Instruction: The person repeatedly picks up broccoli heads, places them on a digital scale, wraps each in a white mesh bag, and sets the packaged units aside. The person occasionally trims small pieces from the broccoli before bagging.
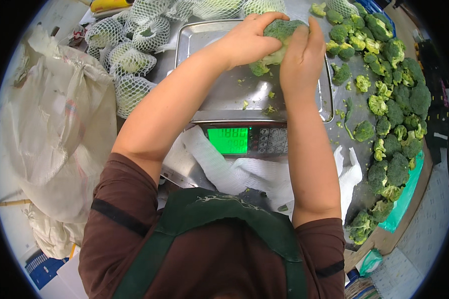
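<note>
Both my hands are around broccoli above the far right part of a metal scale tray (224, 108). My left hand (254, 41) grips the left side of the broccoli head (280, 30), thumb and fingers spread around it. On its right side lies my right hand (303, 56), fingers bent over it. A smaller broccoli floret (260, 68) shows below my left hand; whether it joins the held head, I cannot tell. Green crumbs are scattered on the tray. The lit green display (228, 141) and keypad (272, 141) of the scale face me.
Net-wrapped vegetables (133, 61) crowd the left and far side. Many loose broccoli pieces (396, 108) line the right of the metal table (353, 149). White foam netting (232, 175) lies before the scale. A large woven sack (60, 123) stands at left.
</note>
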`<control>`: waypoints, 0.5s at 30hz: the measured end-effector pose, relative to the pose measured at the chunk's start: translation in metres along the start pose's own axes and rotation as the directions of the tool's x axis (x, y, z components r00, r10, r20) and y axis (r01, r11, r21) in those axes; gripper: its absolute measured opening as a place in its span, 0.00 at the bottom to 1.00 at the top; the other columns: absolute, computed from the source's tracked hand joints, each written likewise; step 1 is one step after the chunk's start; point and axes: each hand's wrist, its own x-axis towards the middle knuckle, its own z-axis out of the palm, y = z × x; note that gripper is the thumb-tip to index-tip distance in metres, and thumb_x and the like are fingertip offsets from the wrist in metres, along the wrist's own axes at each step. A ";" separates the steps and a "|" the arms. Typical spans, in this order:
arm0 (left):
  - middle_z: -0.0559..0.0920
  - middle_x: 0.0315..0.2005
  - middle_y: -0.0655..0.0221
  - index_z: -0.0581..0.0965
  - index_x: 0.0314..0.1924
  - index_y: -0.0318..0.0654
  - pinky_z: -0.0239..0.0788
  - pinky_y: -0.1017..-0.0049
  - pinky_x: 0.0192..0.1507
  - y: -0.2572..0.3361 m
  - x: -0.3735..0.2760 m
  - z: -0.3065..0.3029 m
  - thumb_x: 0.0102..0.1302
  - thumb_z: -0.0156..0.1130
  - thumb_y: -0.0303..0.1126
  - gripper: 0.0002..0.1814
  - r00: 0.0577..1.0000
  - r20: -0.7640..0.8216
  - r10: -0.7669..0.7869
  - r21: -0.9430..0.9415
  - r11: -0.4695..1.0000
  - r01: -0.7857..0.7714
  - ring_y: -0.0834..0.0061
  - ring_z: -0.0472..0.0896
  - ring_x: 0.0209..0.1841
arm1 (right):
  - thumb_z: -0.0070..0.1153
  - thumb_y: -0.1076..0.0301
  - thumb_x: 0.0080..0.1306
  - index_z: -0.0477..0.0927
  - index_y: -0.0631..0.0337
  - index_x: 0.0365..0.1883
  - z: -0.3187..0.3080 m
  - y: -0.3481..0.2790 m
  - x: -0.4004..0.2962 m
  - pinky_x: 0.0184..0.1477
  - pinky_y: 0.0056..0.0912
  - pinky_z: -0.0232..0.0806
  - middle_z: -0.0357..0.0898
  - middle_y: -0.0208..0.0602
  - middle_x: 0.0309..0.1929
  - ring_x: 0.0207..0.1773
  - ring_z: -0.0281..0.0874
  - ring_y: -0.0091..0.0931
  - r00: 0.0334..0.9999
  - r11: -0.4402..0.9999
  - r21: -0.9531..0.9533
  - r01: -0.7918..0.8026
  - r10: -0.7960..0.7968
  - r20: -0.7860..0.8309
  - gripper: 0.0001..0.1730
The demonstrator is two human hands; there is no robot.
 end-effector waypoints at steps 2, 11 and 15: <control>0.67 0.48 0.50 0.67 0.61 0.51 0.66 0.70 0.49 -0.003 -0.003 0.007 0.51 0.58 0.37 0.33 0.998 -0.054 0.017 0.069 0.998 -0.013 0.60 0.72 0.46 | 0.39 0.54 0.70 0.67 0.70 0.56 0.000 -0.001 0.011 0.56 0.34 0.59 0.73 0.50 0.48 0.51 0.68 0.38 0.979 0.972 0.122 -0.200 0.195 0.054 0.27; 0.55 0.63 0.38 0.59 0.67 0.50 0.56 0.58 0.63 0.031 -0.017 0.026 0.46 0.63 0.50 0.46 1.000 -0.005 0.001 0.365 0.931 0.001 0.35 0.55 0.64 | 0.43 0.48 0.68 0.50 0.58 0.69 -0.050 0.044 -0.001 0.62 0.34 0.55 0.62 0.41 0.62 0.62 0.62 0.31 0.793 0.692 0.393 -0.606 0.565 0.228 0.37; 0.66 0.54 0.43 0.67 0.59 0.41 0.60 0.60 0.58 0.045 -0.097 -0.016 0.50 0.65 0.41 0.35 0.915 -0.271 0.299 0.438 0.885 -0.159 0.47 0.65 0.58 | 0.45 0.52 0.68 0.58 0.59 0.66 -0.107 0.005 -0.023 0.60 0.32 0.56 0.66 0.40 0.59 0.62 0.63 0.29 0.867 0.825 0.282 -0.489 0.496 0.053 0.33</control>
